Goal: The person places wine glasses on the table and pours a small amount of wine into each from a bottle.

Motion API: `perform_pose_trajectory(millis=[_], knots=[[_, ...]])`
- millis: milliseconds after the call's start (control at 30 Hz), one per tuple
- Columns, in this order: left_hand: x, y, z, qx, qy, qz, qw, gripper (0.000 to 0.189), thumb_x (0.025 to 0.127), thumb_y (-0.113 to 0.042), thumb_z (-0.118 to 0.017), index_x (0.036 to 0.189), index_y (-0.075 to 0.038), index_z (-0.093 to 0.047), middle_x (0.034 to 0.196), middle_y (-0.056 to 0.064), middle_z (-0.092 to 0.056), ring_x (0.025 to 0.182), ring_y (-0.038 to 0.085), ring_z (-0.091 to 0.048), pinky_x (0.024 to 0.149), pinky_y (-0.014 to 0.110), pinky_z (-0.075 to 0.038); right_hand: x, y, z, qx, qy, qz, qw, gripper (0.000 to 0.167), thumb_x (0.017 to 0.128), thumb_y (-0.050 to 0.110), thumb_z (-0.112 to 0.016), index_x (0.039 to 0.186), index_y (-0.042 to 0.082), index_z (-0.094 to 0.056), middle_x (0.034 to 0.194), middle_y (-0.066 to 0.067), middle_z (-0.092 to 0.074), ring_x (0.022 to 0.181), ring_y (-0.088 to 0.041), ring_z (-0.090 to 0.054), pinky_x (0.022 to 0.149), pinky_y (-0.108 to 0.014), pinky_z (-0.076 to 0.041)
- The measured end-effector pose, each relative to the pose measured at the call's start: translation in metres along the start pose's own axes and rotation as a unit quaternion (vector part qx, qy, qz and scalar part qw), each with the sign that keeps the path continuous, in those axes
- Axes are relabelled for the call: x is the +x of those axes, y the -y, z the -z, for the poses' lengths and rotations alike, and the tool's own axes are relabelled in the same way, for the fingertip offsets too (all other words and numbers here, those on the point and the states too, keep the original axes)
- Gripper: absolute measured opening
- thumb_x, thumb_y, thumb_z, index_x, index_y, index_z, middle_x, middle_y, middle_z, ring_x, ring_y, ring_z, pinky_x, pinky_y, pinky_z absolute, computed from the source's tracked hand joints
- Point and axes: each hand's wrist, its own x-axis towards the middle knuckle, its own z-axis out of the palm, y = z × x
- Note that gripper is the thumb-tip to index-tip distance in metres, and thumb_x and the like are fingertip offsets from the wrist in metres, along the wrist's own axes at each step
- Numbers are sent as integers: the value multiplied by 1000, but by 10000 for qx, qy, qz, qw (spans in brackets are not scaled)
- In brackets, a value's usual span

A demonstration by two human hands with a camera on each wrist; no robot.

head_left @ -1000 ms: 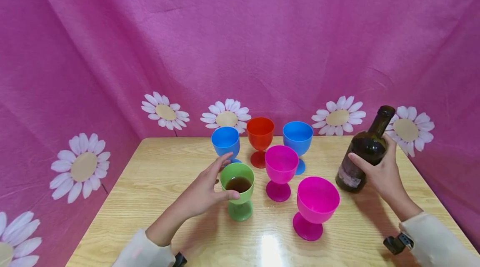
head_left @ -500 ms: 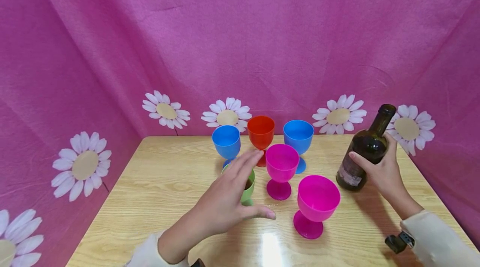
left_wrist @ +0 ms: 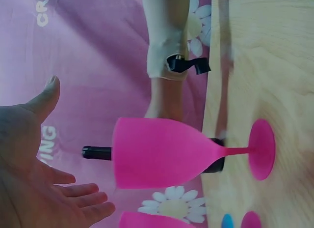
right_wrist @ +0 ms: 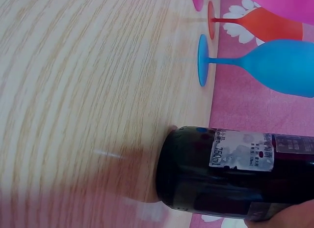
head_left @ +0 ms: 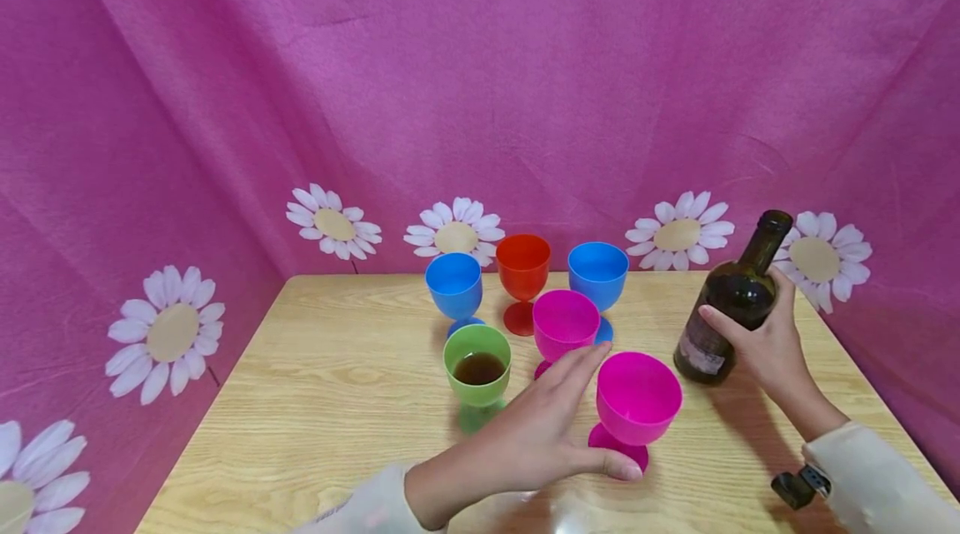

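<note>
My left hand [head_left: 528,446] is beside the front pink goblet [head_left: 637,401], thumb spread from the straight fingers. In the left wrist view a space shows between the left hand [left_wrist: 37,174] and that goblet's rim. My right hand [head_left: 772,351] grips a dark wine bottle [head_left: 738,288] round its body, at the table's right side. The bottle leans slightly right in the head view. Its base appears at or near the tabletop in the right wrist view, with a label [right_wrist: 240,152] on its side. A green goblet [head_left: 480,363] holding dark liquid stands left of my left hand.
A second pink goblet [head_left: 566,326] stands behind my left hand, its foot partly covered. Farther back are a red goblet [head_left: 522,267] and two blue goblets, left [head_left: 453,284] and right [head_left: 597,276]. Pink cloth [head_left: 480,101] with daisies backs the wooden table [head_left: 322,367].
My left hand has left the green goblet and moved right, past it, to the front pink goblet. The right hand keeps its grip on the bottle, hardly moving.
</note>
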Motion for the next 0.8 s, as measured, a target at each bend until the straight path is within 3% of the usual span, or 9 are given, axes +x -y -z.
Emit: perform_pose_trajectory(millis=[167,400,667,800], knots=[[11,1,-11,5,48,123,9999,110,81,-65,-77,166,-32,-14,169,-9,-22,153,17,-30,110,46,-48,0,-1,0,-11,-40,18,10000,98,94,26,-77,161,33,-6,153,-18,-33,136,-31,-39,122,-38,-29],[22,4,-22,-26,117,337,9994,111,81,-66,-77,166,-33,-14,170,-9,-20,151,21,-35,103,47,-54,1,-1,0,33,20,12,10000,98,95,26,-76,162,32,-5,154,-20,-31,138,-36,-37,124,-47,-26],[32,7,-30,-61,15,540,9985,110,82,-65,-77,166,-29,-17,169,-6,-24,150,23,-38,104,44,-53,0,-1,-1,12,-80,114,9999,97,94,24,-77,162,30,-8,153,-18,-33,135,-19,-40,119,-30,-28],[38,9,-33,-221,-12,690,9974,108,83,-62,-78,166,-29,-18,168,-6,-26,150,21,-38,102,44,-55,0,-2,-1,18,-76,139,9999,97,94,23,-77,162,30,-8,152,-17,-33,135,-18,-40,119,-30,-28]])
